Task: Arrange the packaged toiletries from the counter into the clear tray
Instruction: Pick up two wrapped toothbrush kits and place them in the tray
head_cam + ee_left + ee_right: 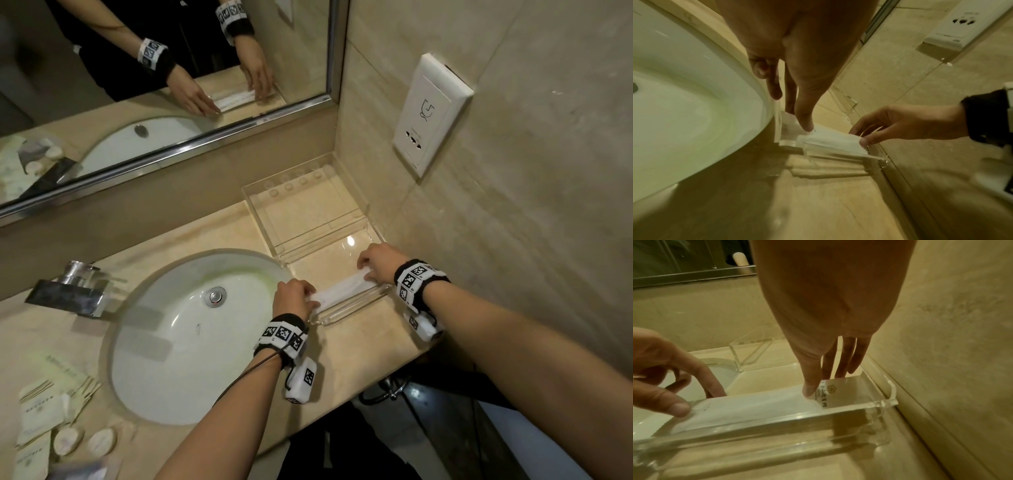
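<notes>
A clear acrylic tray stands on the counter right of the sink, against the wall. A long white packet lies along the tray's front compartment, just behind its thick front wall. My left hand pinches the packet's left end between thumb and index finger. At the right end, my right hand has its thumb on the printed front and its fingers behind. In the left wrist view both hands hold the packet over the tray edge.
The white sink and chrome faucet lie to the left. Several flat packets and round ones sit at the counter's lower left. A wall socket panel and the mirror are above. The counter's front edge runs just below the tray.
</notes>
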### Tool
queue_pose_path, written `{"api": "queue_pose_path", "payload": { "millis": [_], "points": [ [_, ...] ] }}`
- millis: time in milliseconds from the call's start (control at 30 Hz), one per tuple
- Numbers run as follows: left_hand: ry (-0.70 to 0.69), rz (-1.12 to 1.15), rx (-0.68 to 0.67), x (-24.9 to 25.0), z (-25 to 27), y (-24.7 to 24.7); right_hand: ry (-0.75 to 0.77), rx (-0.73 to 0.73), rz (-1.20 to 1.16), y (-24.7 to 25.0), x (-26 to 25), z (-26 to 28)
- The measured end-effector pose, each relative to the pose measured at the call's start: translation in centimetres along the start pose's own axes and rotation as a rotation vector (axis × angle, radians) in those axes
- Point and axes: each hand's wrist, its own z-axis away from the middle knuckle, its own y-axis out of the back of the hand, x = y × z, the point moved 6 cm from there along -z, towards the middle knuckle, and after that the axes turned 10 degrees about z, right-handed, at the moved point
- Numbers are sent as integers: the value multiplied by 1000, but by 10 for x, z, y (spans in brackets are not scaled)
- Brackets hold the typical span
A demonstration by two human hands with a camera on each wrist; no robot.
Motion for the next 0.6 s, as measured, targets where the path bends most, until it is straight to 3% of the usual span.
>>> {"api": "queue_pose_path", "payload": {
  "millis": [333,600],
  "points": [
    [7,-87,31,-1,3,-1,-9,-35,-109,-9,1,-3],
    [45,-9,12,-6,-1,2,-23,-64,-122,-9,0,-4]
  ]
}}
